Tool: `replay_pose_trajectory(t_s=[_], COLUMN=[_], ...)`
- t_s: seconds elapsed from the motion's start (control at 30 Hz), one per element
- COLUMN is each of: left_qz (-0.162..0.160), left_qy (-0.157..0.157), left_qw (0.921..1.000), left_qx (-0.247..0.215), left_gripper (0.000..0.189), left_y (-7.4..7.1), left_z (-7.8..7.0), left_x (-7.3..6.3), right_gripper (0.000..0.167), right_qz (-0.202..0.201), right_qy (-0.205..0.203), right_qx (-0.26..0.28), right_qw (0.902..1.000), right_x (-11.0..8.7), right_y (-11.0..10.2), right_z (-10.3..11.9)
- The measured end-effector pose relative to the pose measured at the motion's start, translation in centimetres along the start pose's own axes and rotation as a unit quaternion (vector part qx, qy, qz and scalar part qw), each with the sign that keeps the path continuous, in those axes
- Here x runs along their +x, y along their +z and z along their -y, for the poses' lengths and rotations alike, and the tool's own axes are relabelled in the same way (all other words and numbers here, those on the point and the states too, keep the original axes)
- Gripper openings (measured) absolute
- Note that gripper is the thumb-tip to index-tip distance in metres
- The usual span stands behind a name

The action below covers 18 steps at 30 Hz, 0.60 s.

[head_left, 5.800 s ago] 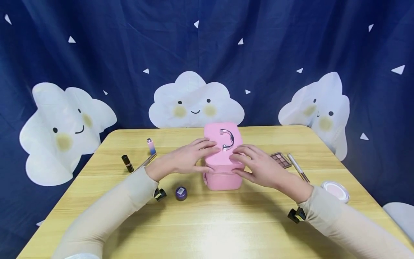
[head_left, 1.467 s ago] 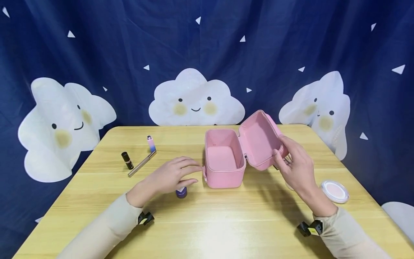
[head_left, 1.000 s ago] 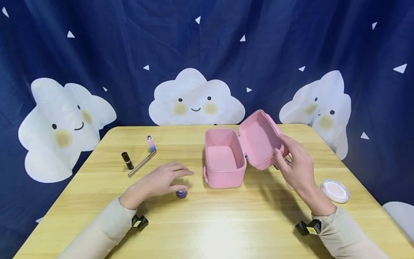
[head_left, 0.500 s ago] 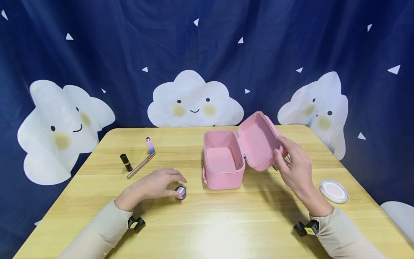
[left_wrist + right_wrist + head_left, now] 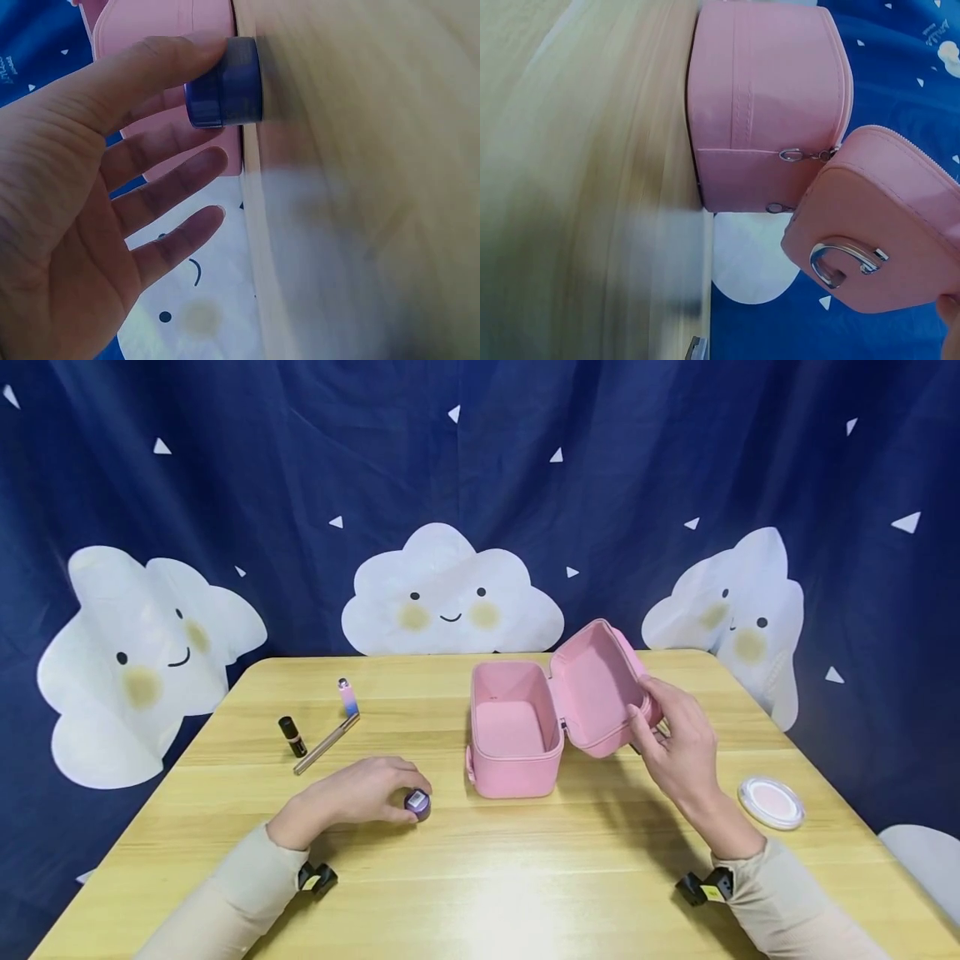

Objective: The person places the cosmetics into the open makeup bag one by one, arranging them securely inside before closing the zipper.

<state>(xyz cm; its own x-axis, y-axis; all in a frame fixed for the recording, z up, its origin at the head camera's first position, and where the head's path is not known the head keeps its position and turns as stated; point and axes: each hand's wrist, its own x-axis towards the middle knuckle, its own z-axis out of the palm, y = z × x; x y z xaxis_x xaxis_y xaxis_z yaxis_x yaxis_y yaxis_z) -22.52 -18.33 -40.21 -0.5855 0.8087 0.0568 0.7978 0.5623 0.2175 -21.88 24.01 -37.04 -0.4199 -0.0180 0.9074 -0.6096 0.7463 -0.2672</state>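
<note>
My left hand (image 5: 363, 789) pinches a small purple jar (image 5: 417, 806) between thumb and index finger, left of the pink cosmetic case. In the left wrist view the jar (image 5: 229, 86) stands on the tabletop, and the other fingers are spread apart from it. The pink cosmetic case (image 5: 517, 777) is unzipped, with bare pink lining visible inside. Its lid (image 5: 600, 689) is swung out to the right, and my right hand (image 5: 684, 747) grips the lid's edge. The right wrist view shows the lid's curved silver handle (image 5: 845, 259) and zip pulls (image 5: 791, 155).
On the left of the wooden table (image 5: 480, 877) lie a black lipstick tube (image 5: 292, 737), a slim gold-brown pen (image 5: 327, 745) and a pink-to-blue tube (image 5: 348, 697). A round compact (image 5: 771, 802) lies beyond my right wrist. The lid and right hand largely hide what lies behind them.
The case was closed under both hands; its lid now hangs to the right in my right hand. My left hand has moved left off the case and taken hold of the purple jar.
</note>
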Motion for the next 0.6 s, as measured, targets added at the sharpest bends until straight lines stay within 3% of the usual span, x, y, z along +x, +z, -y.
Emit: replay_pose_trajectory(t_s=[0.17,0.33,0.6], left_qz=[-0.019,-0.060,-0.090], left_qy=[-0.006,0.002,0.024], left_qw=[0.9997,0.9977,0.9941], left_qx=[0.010,0.032,0.055], left_gripper=[0.034,0.033,0.035], left_y=[-0.3,-1.2,-3.2], left_z=[0.2,0.3,0.5], left_x=[0.1,0.3,2.2], right_gripper=[0.040,0.040,0.040], right_qz=[0.004,0.010,0.018], right_qy=[0.008,0.014,0.017], right_qx=[0.000,0.000,-0.005], right_qw=[1.0000,0.9999,0.9997], right_x=[0.1,0.4,0.3], right_y=[-0.1,-0.1,-0.2], right_z=[0.0,0.0,-0.1])
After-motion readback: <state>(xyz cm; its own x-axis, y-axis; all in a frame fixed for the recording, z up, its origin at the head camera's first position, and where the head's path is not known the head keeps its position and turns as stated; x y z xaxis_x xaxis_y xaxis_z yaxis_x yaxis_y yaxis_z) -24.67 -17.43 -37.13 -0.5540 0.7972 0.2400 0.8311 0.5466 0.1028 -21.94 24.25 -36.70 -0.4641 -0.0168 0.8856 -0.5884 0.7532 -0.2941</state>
